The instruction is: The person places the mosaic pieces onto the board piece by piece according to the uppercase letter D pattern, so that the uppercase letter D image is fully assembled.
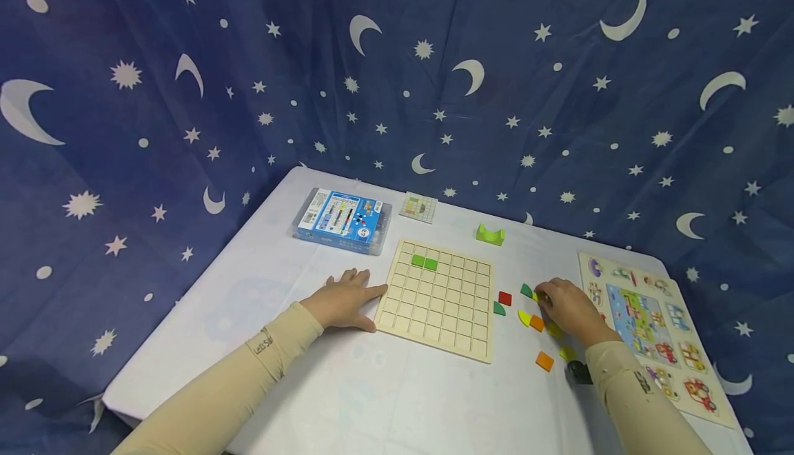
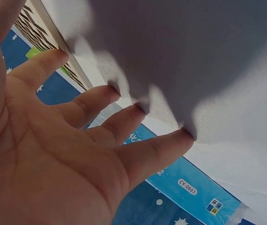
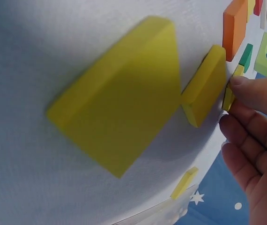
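Note:
Fingers spread, my left hand (image 1: 347, 301) rests on the white table, its fingertips at the left edge of a wooden grid board (image 1: 434, 303). Two green square tiles (image 1: 431, 265) sit side by side in the board's upper left. Right of the board, my right hand (image 1: 567, 309) pinches a small yellow tile (image 3: 228, 97) between thumb and fingers, low over the table. Around it lie a red tile (image 1: 505, 298), a dark green quarter-round tile (image 1: 526, 291), an orange square (image 1: 544, 361) and several yellow tiles, two of them large in the right wrist view (image 3: 124, 98).
A blue-labelled plastic box (image 1: 341, 222) lies behind my left hand. Beyond the board are a small grid-pattern card (image 1: 418, 207) and a lime-green notched block (image 1: 491, 235). At the right lies a picture puzzle board (image 1: 651, 324), with a black object (image 1: 579, 372) near my right wrist.

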